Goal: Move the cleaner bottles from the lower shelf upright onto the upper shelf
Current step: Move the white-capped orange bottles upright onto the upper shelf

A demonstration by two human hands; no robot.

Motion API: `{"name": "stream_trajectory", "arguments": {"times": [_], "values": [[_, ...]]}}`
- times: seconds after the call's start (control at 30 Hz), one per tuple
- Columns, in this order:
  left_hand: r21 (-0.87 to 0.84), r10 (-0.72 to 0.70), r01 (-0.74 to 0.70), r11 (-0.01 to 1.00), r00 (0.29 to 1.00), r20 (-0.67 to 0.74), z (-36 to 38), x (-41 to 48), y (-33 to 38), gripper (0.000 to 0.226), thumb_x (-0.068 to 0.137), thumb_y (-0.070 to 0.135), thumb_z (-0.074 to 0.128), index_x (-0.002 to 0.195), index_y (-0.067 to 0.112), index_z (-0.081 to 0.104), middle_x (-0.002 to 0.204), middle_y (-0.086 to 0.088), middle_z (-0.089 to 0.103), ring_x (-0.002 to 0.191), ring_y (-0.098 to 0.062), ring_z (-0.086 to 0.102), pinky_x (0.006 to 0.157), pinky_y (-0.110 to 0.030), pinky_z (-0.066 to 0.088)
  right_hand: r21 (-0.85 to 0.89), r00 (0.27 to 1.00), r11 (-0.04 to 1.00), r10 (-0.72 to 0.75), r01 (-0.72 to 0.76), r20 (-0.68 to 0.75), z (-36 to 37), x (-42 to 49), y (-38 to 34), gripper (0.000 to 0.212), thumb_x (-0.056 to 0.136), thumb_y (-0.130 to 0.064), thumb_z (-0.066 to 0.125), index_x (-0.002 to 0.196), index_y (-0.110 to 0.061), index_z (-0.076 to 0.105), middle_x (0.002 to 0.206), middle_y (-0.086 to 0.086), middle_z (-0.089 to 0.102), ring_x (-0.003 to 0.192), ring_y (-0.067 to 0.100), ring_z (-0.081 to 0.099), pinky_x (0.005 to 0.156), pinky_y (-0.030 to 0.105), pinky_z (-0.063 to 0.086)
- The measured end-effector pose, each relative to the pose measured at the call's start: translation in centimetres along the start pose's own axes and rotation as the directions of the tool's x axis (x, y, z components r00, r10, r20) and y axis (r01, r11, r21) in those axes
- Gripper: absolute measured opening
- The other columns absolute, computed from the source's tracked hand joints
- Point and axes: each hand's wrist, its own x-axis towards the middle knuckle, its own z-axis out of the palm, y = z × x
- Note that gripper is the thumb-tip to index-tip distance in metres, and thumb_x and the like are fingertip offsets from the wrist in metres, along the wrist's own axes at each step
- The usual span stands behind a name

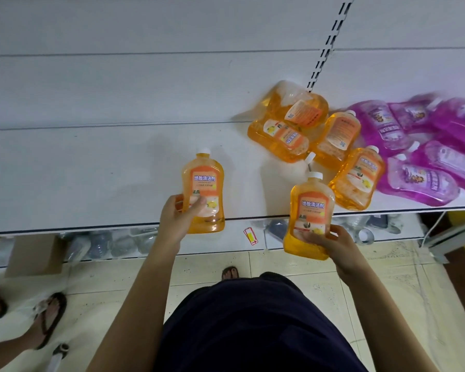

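1. Plainly both hands are full: the left hand (179, 217) curls round the foot of one orange bottle (203, 183), and the right hand (333, 247) grips a second orange bottle (310, 210).
2. I'd stand each squarely on its flat base; the clear, rounded plastic looks slippery.
3. Beyond the right hand, an orange heap (279, 140) and purple bottles (419, 183) lie flat on the white shelf (91, 170).
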Motion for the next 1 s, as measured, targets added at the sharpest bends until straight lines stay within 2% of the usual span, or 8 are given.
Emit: {"name": "stream_trajectory", "arguments": {"times": [0.1, 0.17, 0.37, 0.57, 0.7, 0.77, 0.83, 1.0], "values": [[-0.057, 0.050, -0.053, 0.997, 0.997, -0.064, -0.4, -1.1, -0.3, 0.018, 0.075, 0.030, 0.075, 0.082, 0.030, 0.058, 0.085, 0.012, 0.066, 0.085, -0.010, 0.063, 0.077, -0.030, 0.049, 0.022, 0.993, 0.994, -0.108, 0.108, 0.047, -0.1, -1.0, 0.1, 0.070, 0.048, -0.033, 0.080, 0.112, -0.016, 0.055, 0.106, 0.004, 0.066, 0.098, 0.021, 0.062, 0.074, 0.031, 0.047], [-0.095, 0.075, -0.084, 0.992, 0.993, -0.095, -0.5, -2.0, -0.2, 0.026, 0.074, 0.028, 0.075, 0.093, 0.025, 0.058, 0.098, 0.004, 0.065, 0.092, -0.014, 0.062, 0.079, -0.029, 0.048, 0.020, 0.983, 0.985, -0.170, 0.169, 0.072, -0.4, -1.5, 0.0, 0.073, 0.045, -0.029, 0.088, 0.109, -0.016, 0.056, 0.102, 0.003, 0.068, 0.095, 0.019, 0.064, 0.071, 0.028, 0.047], [-0.213, 0.237, -0.272, 0.939, 0.956, -0.175, 0.1, -7.3, 2.0, 0.031, 0.068, 0.030, 0.076, 0.093, 0.027, 0.059, 0.090, 0.011, 0.068, 0.080, -0.001, 0.067, 0.059, -0.014, 0.051, 0.068, 0.941, 0.943, -0.331, 0.327, 0.065, -3.0, -4.9, -0.1, 0.073, 0.044, -0.031, 0.083, 0.108, -0.018, 0.052, 0.095, -0.004, 0.070, 0.088, 0.010, 0.067, 0.071, 0.027, 0.051], [-0.201, 0.400, -0.434, 0.878, 0.897, -0.186, 0.6, -14.1, 4.2, 0.038, 0.064, 0.027, 0.080, 0.095, 0.027, 0.058, 0.098, 0.005, 0.068, 0.091, -0.009, 0.067, 0.070, -0.020, 0.052, 0.047, 0.881, 0.888, -0.461, 0.458, 0.109, -8.5, -9.7, -0.6, 0.064, 0.045, -0.028, 0.081, 0.100, -0.020, 0.050, 0.086, -0.010, 0.071, 0.079, 0.002, 0.068, 0.059, 0.014, 0.051], [-0.177, 0.480, -0.507, 0.844, 0.860, -0.175, 0.8, -18.8, 4.9, 0.042, 0.060, 0.035, 0.078, 0.095, 0.025, 0.057, 0.098, 0.005, 0.068, 0.090, -0.008, 0.067, 0.071, -0.019, 0.052, 0.018, 0.839, 0.844, -0.534, 0.535, 0.106, -11.2, -12.5, -0.8, 0.075, 0.039, -0.031, 0.083, 0.105, -0.017, 0.050, 0.094, -0.003, 0.070, 0.085, 0.006, 0.068, 0.066, 0.021, 0.054], [-0.174, 0.518, -0.539, 0.824, 0.841, -0.156, 0.7, -20.8, 5.8, 0.041, 0.060, 0.031, 0.078, 0.094, 0.023, 0.056, 0.097, 0.004, 0.068, 0.089, -0.007, 0.067, 0.071, -0.018, 0.052, 0.026, 0.809, 0.818, -0.573, 0.575, 0.134, -12.0, -13.8, -1.5, 0.084, 0.042, -0.028, 0.084, 0.115, -0.010, 0.048, 0.104, 0.005, 0.069, 0.096, 0.018, 0.067, 0.078, 0.037, 0.054], [-0.180, 0.560, -0.578, 0.796, 0.816, -0.145, 0.3, -22.4, 7.4, 0.038, 0.063, 0.019, 0.078, 0.093, 0.022, 0.055, 0.095, 0.005, 0.069, 0.088, -0.007, 0.068, 0.071, -0.019, 0.052, 0.034, 0.760, 0.774, -0.629, 0.633, 0.165, -12.5, -15.1, -3.0, 0.084, 0.045, -0.024, 0.083, 0.120, -0.008, 0.046, 0.108, 0.009, 0.068, 0.099, 0.024, 0.066, 0.082, 0.043, 0.055], [-0.136, 0.697, -0.701, 0.700, 0.712, -0.086, -1.5, -25.4, 13.0, 0.035, 0.066, 0.009, 0.071, 0.094, 0.020, 0.052, 0.085, 0.015, 0.072, 0.084, -0.003, 0.067, 0.069, -0.018, 0.053, 0.042, 0.622, 0.645, -0.750, 0.763, 0.226, -12.1, -18.1, -7.5, 0.072, 0.048, -0.025, 0.083, 0.111, -0.022, 0.050, 0.103, -0.002, 0.071, 0.094, 0.016, 0.068, 0.073, 0.024, 0.056]]}}
